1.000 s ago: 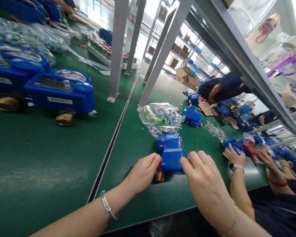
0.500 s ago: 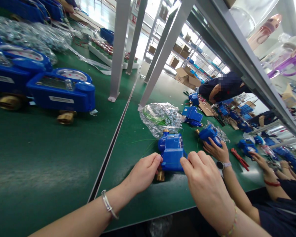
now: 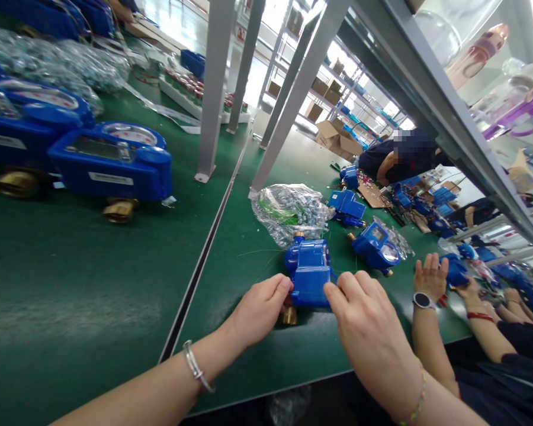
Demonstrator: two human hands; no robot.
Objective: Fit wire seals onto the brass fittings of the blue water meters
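Observation:
A blue water meter (image 3: 311, 266) with brass threaded ends lies in front of me on the green bench. Its lower left edge, beside the lower brass end, is pinched by my left hand (image 3: 260, 305). My right hand (image 3: 371, 331) is closed at the meter's right edge, thumb and fingers against the casing; whether a thin wire is also in those fingers is hidden. Just behind the meter lies a clear plastic bag (image 3: 288, 210) of green wires and small clear-blue pieces. Thin green strands trail on the bench near the meter.
Several finished-looking blue meters (image 3: 111, 160) stand on the left, past a dark slot (image 3: 195, 284) in the bench. Grey posts (image 3: 211, 89) rise ahead. To the right lies another meter (image 3: 375, 242), near a co-worker's watch-wearing hand (image 3: 430, 278). A shelf beam (image 3: 444, 118) slants overhead.
The co-worker at right has let go of the nearby meter, which now lies on the bench, and moved that hand right, over the red tool. My hands and my meter have hardly moved.

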